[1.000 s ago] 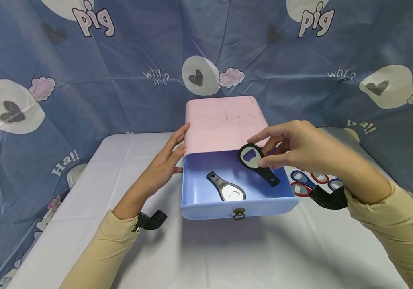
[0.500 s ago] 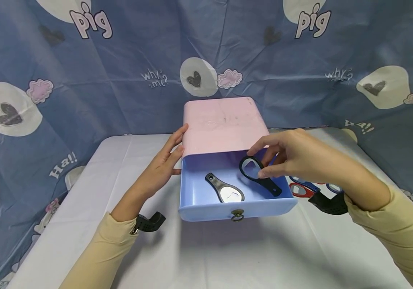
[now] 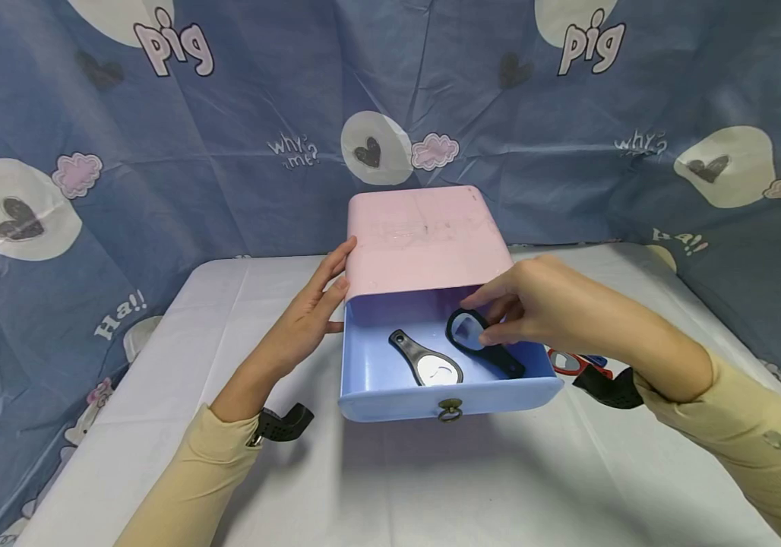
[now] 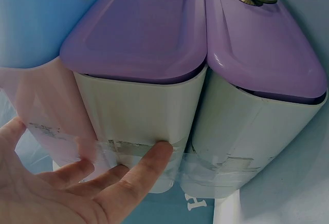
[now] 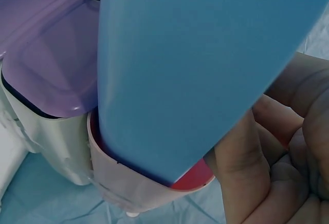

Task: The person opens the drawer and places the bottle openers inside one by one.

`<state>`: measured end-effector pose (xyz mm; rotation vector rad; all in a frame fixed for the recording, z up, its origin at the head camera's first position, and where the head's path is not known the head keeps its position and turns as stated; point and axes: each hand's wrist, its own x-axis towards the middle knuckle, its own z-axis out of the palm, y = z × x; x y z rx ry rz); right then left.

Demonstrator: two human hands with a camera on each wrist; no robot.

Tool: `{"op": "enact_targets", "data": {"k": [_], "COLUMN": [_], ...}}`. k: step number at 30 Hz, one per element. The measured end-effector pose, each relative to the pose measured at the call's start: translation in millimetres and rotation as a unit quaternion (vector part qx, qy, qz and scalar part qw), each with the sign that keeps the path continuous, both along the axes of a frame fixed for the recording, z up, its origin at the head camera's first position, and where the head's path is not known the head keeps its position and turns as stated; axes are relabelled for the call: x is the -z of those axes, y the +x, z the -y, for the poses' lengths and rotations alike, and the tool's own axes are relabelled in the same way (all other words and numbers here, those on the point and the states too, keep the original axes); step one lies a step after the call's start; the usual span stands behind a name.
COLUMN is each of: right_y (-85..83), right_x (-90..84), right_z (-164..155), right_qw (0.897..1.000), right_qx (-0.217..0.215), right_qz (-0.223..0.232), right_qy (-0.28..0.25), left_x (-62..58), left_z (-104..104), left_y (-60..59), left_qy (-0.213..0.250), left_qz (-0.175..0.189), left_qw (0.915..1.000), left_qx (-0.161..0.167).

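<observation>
The right hand (image 3: 534, 308) pinches the black bottle opener (image 3: 494, 355) near the right edge of the drawer (image 3: 370, 365), the left hand (image 3: 298, 323) lies with extended fingers against the pink box (image 3: 425, 243), the step seems to be laying this opener down, next calling for gentle release, and the cloth (image 3: 267, 83) reads "pig", "why me?" and "Ha!!"
</observation>
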<state>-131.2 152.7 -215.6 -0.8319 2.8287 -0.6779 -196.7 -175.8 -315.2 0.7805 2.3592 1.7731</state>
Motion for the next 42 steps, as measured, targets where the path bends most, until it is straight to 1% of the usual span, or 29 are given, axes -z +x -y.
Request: {"op": "enact_targets", "data": {"k": [4, 10, 20, 24, 29, 33, 35, 37, 39, 42], "right_y": [-1.7, -2.8, 9.8, 16.8, 26.4, 36.1, 41.7, 47.5, 53.0, 60.5], "right_x": [0.9, 1.9, -5.7, -6.6, -6.9, -6.7, -6.3, -5.4, -3.7, 0.5], "right_z": [3, 1, -5, -8, -12, -15, -16, -18, -18, -18], "right_qw": [1.000, 0.999, 0.998, 0.997, 0.994, 0.992, 0.990, 0.987, 0.983, 0.973], "right_qx": [-0.014, -0.040, -0.014, -0.008, -0.008, -0.004, -0.007, -0.015, -0.028, -0.051], "right_qz": [-0.009, -0.020, -0.033, -0.057, -0.082, -0.085, -0.087, -0.099, -0.124, -0.165], "right_qy": [0.001, -0.025, -0.045, -0.048, -0.065, -0.090, -0.107, -0.122, -0.134, -0.154], "left_x": [-0.3, -2.3, -3.3, -3.1, -2.8, -3.0, -3.0, -3.0, -2.9, -2.9], "left_z": [0, -1, -1, 0, 0, 0, 0, 0, 0, 0], "left_y": [0.3, -0.5, -0.1, -0.4, 0.1, 0.5, 0.6, 0.7, 0.6, 0.3], "left_qy": [0.002, -0.002, -0.004, -0.007, -0.010, -0.012, -0.013, -0.014, -0.014, -0.012], "left_qz": [0.000, -0.004, -0.002, -0.003, -0.003, -0.002, -0.002, -0.002, -0.001, 0.000], "left_qw": [1.0000, 1.0000, 1.0000, 1.0000, 0.9999, 0.9999, 0.9999, 0.9999, 0.9999, 0.9999], "left_qx": [0.002, 0.001, -0.001, -0.003, -0.006, -0.007, -0.008, -0.007, -0.006, -0.005]}}
